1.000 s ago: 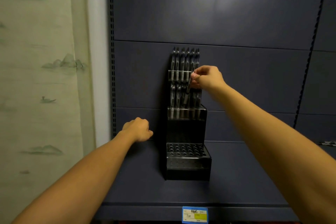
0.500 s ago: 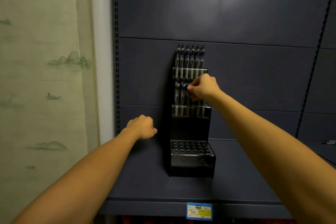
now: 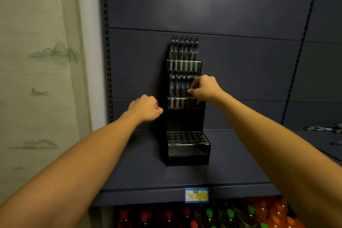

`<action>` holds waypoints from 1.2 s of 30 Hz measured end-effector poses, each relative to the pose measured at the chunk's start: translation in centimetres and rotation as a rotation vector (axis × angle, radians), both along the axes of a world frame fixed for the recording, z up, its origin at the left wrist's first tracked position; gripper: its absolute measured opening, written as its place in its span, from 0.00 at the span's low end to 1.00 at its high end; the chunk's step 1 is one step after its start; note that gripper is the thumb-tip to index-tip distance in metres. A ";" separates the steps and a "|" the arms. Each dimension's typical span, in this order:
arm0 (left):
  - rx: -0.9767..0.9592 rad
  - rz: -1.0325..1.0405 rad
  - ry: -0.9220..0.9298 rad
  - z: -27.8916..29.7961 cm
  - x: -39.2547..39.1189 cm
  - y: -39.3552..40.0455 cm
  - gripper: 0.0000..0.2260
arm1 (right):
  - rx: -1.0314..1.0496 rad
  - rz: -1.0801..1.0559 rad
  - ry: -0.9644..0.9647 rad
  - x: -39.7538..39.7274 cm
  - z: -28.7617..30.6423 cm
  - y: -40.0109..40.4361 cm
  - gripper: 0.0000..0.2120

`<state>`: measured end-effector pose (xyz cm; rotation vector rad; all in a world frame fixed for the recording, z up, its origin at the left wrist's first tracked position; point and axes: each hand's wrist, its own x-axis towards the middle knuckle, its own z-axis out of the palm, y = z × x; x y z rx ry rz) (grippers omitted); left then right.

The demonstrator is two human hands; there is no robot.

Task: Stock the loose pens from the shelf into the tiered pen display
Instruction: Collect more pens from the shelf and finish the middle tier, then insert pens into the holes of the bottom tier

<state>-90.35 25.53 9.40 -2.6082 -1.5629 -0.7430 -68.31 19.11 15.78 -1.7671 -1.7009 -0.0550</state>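
1. Dark blue metal shelf [image 3: 140, 170] carries the black tiered pen display [image 3: 186, 114]; its lowest tier's holes stand unfilled.
2. Right hand [image 3: 204, 88] pinches a slim dark pen [image 3: 190, 87] at the middle tier (light, stiff, slippery; best held mid-barrel).
3. Left hand [image 3: 146, 108] is clenched, holding nothing visible.

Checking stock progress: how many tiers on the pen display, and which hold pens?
3 tiers on the pen display: top tier full of pens, middle tier holding pens with the right hand over its right side, bottom tier empty holes.
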 end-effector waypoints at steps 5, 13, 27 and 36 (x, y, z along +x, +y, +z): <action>0.184 -0.110 -0.132 1.8 2.0 -2.2 0.16 | 0.048 -0.046 -0.066 1.6 -1.1 -2.5 0.09; 0.365 -0.315 -0.032 2.2 8.2 -5.2 0.14 | -0.075 -0.179 -0.181 5.6 -4.0 -6.9 0.08; 0.125 -0.496 0.194 -4.5 29.6 -10.6 0.07 | -0.369 -0.438 -0.186 24.3 -10.9 -20.2 0.15; 0.039 -0.623 0.281 -6.8 48.1 -17.9 0.10 | -0.424 -0.543 -0.200 40.4 -13.2 -30.4 0.20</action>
